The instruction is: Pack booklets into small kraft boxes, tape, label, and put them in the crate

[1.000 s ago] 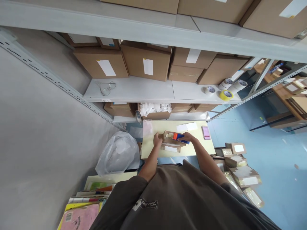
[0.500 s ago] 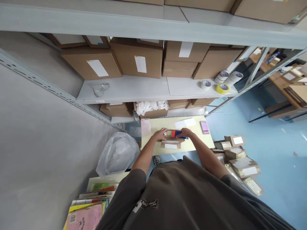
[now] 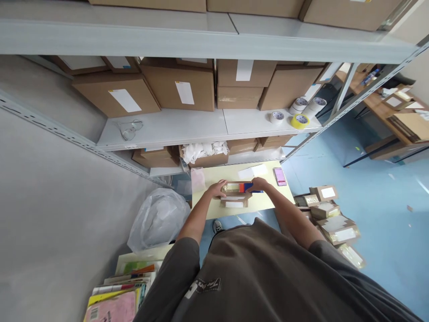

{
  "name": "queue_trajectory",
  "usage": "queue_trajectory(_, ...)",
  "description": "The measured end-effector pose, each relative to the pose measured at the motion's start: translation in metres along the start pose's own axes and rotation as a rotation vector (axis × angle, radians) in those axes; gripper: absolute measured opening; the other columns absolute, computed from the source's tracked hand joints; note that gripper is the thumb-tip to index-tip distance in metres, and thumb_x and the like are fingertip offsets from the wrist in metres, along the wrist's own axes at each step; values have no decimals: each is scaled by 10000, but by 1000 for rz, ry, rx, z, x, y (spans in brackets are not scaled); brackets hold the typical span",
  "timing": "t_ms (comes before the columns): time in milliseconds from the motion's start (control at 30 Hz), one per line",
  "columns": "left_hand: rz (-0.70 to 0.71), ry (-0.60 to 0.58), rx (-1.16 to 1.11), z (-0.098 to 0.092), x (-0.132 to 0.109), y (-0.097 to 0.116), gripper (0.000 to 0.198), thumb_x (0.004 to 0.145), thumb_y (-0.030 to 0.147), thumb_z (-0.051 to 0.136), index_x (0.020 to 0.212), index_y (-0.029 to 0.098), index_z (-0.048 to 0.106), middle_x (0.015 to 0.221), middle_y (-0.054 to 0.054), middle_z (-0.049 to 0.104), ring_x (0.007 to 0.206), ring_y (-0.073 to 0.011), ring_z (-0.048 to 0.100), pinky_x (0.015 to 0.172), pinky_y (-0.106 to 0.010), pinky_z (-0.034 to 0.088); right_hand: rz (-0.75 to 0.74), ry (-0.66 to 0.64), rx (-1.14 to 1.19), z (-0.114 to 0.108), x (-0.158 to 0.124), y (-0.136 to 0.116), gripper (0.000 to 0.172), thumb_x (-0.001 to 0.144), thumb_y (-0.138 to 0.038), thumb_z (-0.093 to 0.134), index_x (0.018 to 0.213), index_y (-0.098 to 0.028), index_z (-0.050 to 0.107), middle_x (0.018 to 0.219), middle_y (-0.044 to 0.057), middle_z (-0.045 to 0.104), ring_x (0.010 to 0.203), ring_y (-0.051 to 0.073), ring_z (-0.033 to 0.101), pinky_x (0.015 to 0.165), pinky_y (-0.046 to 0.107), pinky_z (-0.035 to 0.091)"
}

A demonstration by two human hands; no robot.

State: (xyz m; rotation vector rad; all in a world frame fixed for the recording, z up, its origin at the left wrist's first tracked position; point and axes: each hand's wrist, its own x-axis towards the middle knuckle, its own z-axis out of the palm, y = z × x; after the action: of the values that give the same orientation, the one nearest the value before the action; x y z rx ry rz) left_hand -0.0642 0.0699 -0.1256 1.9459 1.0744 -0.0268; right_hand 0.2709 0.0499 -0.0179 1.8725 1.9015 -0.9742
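Note:
My left hand (image 3: 217, 188) grips the left end of an open cardboard box (image 3: 231, 182) on the pale yellow table (image 3: 263, 201). Thumb and fingers lie on either side of that end. A flat, box-like blue and orange item (image 3: 247, 187) is at the box's right part, its exact kind too small to tell. My right hand (image 3: 258, 184) is closed on its blue end, with some fingertips hidden. On the near side, cardboard flaps with a white label (image 3: 234, 204) face me.
White papers (image 3: 252, 171) and a pink-purple pack (image 3: 279, 176) lie on the table. Shelves ahead hold cartons (image 3: 184, 89), tape rolls (image 3: 299, 121) and glasses (image 3: 130, 129). A plastic bag (image 3: 159, 219) stands left; taped parcels (image 3: 338, 228) are piled on the floor at right.
The camera view has shifted slightly, so the shelf and table sit further left. My left hand has moved a little outward along the box's left end; my right hand stays at the blue end.

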Motion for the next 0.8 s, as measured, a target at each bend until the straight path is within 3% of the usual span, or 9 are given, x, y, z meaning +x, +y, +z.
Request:
queue_trajectory(233, -25, -13, 51, 2, 10, 5, 1205, 645, 411, 895, 1705, 268, 340, 1806, -98, 239, 1596, -362, 375, 1198, -333, 411, 108, -3, -86, -32, -34, 115, 712, 554, -794, 917, 894, -177, 814, 932, 160, 788, 880, 328, 746, 714, 343, 513)
queue_trajectory(333, -26, -28, 60, 2, 13, 6, 1205, 654, 408, 892, 1709, 254, 329, 1807, -111, 226, 1605, -365, 359, 1212, -351, 412, 152, -21, -155, -33, -42, 138, 721, 646, -816, 854, 949, -164, 808, 971, 157, 789, 921, 314, 751, 743, 325, 527)
queue_trajectory(433, -4, -19, 42, 3, 15, 5, 1210, 635, 397, 911, 1696, 256, 347, 1798, -122, 244, 1602, -357, 367, 1231, -365, 401, 208, 9, -185, -18, -34, 131, 730, 656, -763, 889, 1020, -137, 796, 1026, 186, 785, 972, 336, 754, 783, 338, 550)
queue_trajectory(533, 1, -8, 14, 5, 18, 4, 1194, 620, 377, 926, 1675, 257, 378, 1788, -123, 268, 1598, -348, 379, 1250, -372, 384, 274, 51, -127, 8, -14, 102, 711, 660, -668, 936, 1095, -127, 782, 1041, 197, 782, 981, 345, 759, 802, 358, 574)
queue_trajectory(633, -19, 3, 3, 8, 19, 4, 1172, 615, 327, 925, 1661, 245, 402, 1789, -121, 268, 1618, -340, 343, 1268, -366, 362, 312, 62, -28, 39, 7, 65, 626, 729, -582, 916, 1141, -133, 775, 1043, 196, 783, 991, 339, 765, 827, 377, 596)
queue_trajectory(700, -33, 10, -6, 10, 19, 4, 1171, 603, 295, 927, 1654, 241, 414, 1793, -120, 260, 1625, -339, 330, 1276, -364, 352, 301, 90, 6, 58, 18, 47, 483, 789, -447, 889, 1128, -121, 778, 1050, 219, 784, 1037, 360, 762, 872, 416, 596)
queue_trajectory(800, -62, 26, -24, 13, 19, 3, 1186, 581, 265, 938, 1648, 238, 422, 1800, -135, 236, 1634, -340, 312, 1288, -378, 337, 280, 131, 63, 84, 26, 45, 397, 871, -412, 807, 1162, -144, 771, 1117, 225, 788, 1108, 360, 750, 932, 436, 578)
